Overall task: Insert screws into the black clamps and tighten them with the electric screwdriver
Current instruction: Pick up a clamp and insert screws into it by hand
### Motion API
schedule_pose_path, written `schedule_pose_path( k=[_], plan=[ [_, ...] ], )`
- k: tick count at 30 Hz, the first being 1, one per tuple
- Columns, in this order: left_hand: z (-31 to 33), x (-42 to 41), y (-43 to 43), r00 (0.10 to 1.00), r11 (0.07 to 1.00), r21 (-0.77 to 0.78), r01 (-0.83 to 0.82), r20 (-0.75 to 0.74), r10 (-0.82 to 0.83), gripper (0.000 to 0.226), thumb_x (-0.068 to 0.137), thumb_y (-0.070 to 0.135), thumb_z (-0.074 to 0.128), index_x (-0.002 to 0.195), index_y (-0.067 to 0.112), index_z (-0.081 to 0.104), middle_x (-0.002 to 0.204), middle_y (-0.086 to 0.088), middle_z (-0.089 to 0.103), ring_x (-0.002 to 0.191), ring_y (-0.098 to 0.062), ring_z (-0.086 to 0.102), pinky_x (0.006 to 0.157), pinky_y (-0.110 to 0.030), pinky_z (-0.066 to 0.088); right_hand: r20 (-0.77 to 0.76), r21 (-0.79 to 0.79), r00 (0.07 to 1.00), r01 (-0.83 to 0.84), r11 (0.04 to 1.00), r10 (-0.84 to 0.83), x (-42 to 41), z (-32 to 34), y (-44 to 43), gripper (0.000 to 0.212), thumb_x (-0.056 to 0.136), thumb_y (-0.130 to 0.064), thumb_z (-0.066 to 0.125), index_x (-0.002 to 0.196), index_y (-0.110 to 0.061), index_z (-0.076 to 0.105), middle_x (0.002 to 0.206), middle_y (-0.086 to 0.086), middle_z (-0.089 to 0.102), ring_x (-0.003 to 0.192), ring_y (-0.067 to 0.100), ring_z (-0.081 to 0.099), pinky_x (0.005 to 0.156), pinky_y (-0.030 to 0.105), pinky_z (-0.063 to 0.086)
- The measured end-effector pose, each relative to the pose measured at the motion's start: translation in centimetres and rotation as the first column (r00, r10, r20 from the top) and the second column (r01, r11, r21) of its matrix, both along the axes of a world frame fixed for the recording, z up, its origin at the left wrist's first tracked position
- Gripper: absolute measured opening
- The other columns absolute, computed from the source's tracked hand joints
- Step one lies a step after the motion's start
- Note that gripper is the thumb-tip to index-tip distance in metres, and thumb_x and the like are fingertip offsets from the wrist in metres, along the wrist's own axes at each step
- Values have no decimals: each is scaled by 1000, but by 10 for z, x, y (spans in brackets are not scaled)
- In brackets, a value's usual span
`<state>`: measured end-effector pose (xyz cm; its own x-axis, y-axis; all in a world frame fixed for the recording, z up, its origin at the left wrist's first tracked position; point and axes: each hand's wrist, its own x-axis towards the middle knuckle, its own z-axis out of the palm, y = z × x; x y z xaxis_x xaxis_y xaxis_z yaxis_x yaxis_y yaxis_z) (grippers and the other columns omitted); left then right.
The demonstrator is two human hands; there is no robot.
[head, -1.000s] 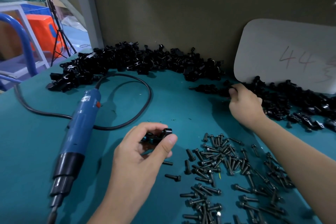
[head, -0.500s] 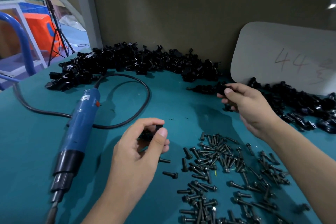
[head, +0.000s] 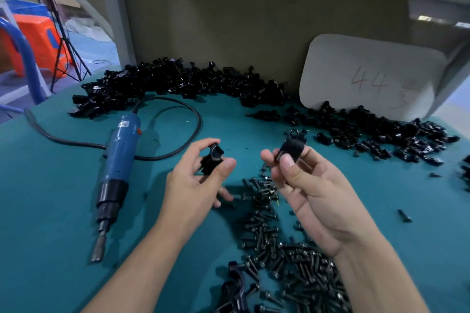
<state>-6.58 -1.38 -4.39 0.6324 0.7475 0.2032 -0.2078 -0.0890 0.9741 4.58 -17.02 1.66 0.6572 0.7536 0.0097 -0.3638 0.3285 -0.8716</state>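
My left hand [head: 195, 183] pinches a small black clamp [head: 213, 159] between thumb and fingers above the teal table. My right hand [head: 307, 185] holds a second black clamp [head: 290, 146] upright between thumb and forefinger, its ring end on top. The two hands are a short way apart at mid-table. Loose black screws [head: 277, 249] lie scattered below and between my hands. The blue electric screwdriver [head: 118, 168] lies on the table to the left, bit pointing toward me, untouched.
Piles of black clamps run along the back wall [head: 178, 84] and to the right [head: 381, 129]. The screwdriver's black cable [head: 178, 119] loops behind my left hand. A white board marked 44 [head: 368, 76] leans on the wall. More clamps [head: 234, 287] lie near the front edge.
My right hand has come back from the clamp pile at the right with a clamp and now holds it up near my left hand. The view has tilted down.
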Motion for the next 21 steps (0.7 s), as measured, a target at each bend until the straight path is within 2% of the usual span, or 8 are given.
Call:
schedule_pose_path(
  k=[2,5,7,11,16,21],
  plan=[
    [1,-1,-2,1000,999,29,-13,-6,13,38,84,52,77,118,52,60,100,15,76,50,-25,69,44,-23,47,-15,22,1000,22,1000,-21,-11,-3,1,25,81,-11,71,104,-6,63,102,10,74,106,21,74,79,21,57],
    [1,-2,-2,1000,999,49,-19,6,19,39,85,58,78,119,52,59,99,16,75,44,-22,64,43,-23,47,-29,21,999,45,999,-44,-18,-8,8,34,79,-16,73,109,-8,59,103,6,76,100,18,74,76,21,57],
    [1,-2,-1,1000,998,61,-20,5,19,42,82,62,75,119,52,59,100,15,75,42,-23,63,43,-22,46,-93,30,995,45,999,-42,-20,-13,13,40,78,-14,75,112,-11,54,105,8,76,95,16,73,72,20,56],
    [-2,0,0,1000,997,66,-30,5,30,39,86,56,78,120,51,59,102,15,75,43,-22,63,43,-21,45,-174,48,984,51,998,-41,-21,-21,23,56,77,-11,77,129,-20,59,108,15,74,97,22,74,76,22,58],
    [-2,0,1,1000,998,58,-18,-17,19,42,84,53,77,122,49,59,105,13,75,45,-21,63,44,-24,47,-215,94,976,30,995,-9,-19,-31,29,47,86,-9,70,130,-10,55,116,23,72,111,31,72,83,26,59],
    [2,-2,-1,1000,998,60,21,16,-22,45,77,44,82,118,47,63,109,9,77,47,-19,63,46,-24,50,-224,71,974,47,996,-30,-18,-35,29,40,91,-14,66,129,-6,55,112,13,75,109,27,73,80,26,59]
  ],
)
